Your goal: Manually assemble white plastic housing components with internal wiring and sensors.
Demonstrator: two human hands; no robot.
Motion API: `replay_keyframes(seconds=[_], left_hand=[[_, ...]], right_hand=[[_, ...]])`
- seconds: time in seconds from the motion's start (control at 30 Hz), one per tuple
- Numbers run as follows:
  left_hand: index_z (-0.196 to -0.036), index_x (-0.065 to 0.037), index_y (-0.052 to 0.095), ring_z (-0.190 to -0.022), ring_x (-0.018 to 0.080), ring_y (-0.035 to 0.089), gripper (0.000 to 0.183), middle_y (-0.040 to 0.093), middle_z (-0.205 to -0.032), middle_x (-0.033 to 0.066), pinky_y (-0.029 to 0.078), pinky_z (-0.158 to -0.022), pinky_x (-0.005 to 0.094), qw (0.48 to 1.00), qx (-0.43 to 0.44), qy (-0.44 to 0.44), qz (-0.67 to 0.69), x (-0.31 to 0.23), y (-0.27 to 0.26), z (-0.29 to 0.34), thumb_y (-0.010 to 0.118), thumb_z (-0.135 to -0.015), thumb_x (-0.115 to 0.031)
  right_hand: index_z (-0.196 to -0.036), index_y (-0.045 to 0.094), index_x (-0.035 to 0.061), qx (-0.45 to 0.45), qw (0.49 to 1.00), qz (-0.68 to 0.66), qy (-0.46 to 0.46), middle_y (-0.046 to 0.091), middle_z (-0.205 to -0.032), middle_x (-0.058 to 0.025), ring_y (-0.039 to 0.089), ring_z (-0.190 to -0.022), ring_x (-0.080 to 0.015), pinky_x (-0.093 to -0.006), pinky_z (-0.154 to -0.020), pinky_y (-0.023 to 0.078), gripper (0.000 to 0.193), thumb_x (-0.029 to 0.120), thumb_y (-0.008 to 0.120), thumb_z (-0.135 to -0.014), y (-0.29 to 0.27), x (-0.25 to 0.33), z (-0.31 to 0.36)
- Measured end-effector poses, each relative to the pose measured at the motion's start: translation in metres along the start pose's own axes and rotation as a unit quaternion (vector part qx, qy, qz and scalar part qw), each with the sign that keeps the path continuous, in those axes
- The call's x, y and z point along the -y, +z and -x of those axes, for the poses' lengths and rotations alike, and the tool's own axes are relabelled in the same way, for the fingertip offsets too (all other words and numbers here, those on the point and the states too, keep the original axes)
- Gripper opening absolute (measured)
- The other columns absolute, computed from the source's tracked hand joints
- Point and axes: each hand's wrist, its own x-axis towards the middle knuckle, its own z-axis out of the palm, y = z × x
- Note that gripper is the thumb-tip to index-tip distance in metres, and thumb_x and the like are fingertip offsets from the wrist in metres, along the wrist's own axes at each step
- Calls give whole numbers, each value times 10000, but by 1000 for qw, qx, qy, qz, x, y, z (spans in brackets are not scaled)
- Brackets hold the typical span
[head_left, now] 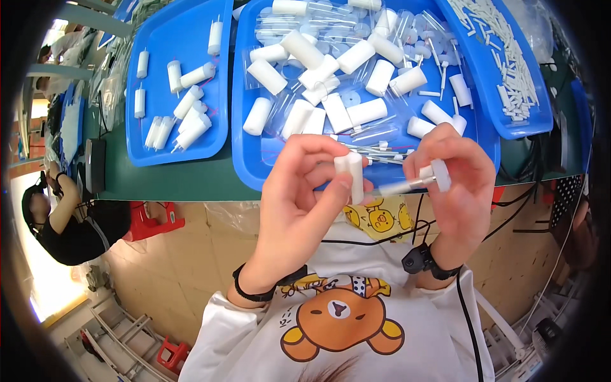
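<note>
My left hand (296,200) grips a white cylinder (354,181) between thumb and fingers, just in front of the large blue tray (246,153). A lengthwise groove or split seems to run down its face. In my right hand (463,204) is a thin rod with a white round end disc (440,175), pinched near the disc. The rod's pale, blurred far part points toward the cylinder; I cannot tell whether they touch. Loose white cylinders (266,77), clear tubes, translucent discs and metal rods (375,153) crowd the large tray.
On the left, a smaller blue tray (141,155) holds several white cylinders with pins in their ends. Another blue tray (541,125) at right holds many short white sticks (519,83). All rest on a green table (191,181). Another person (70,223) sits far left.
</note>
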Motion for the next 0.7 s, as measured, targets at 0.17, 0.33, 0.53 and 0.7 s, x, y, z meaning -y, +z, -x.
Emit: replay_keyframes(seconds=[0.17, 0.33, 0.53, 0.7], left_hand=[[-1062, 21, 398, -847, 219, 607, 221, 543, -1010, 179, 537, -707, 333, 999, 3, -20, 42, -5, 4, 5, 469, -853, 8], [-1057, 22, 393, -897, 180, 589, 264, 498, -1020, 120, 525, -717, 286, 997, 15, -48, 64, -5, 8, 7, 491, -820, 86], [-1038, 30, 400, -924, 179, 586, 264, 490, -1016, 108, 543, -710, 278, 996, 16, -45, 73, -1, 12, 6, 508, -805, 93], [-1058, 16, 384, -916, 233, 592, 227, 525, -1022, 167, 557, -737, 354, 998, 15, -49, 32, -3, 12, 6, 472, -850, 30]], right_hand=[[-1116, 515, -85, -33, 997, 28, 58, 570, -990, -154, 509, -732, -127, -235, -649, 421, 340, 158, 436, -891, 12, 3, -1], [-1145, 486, -76, -39, 990, -74, 116, 578, -1050, -165, 486, -649, -84, -212, -617, 419, 322, 135, 368, -931, 16, 0, -2], [-1123, 492, -59, -87, 978, -98, 161, 587, -1005, -152, 489, -632, -87, -205, -613, 424, 318, 173, 392, -929, 29, 0, -7], [-1044, 522, -32, -80, 983, -30, 161, 583, -1000, -132, 529, -726, -82, -208, -639, 433, 210, 107, 478, -892, 26, -3, -4]])
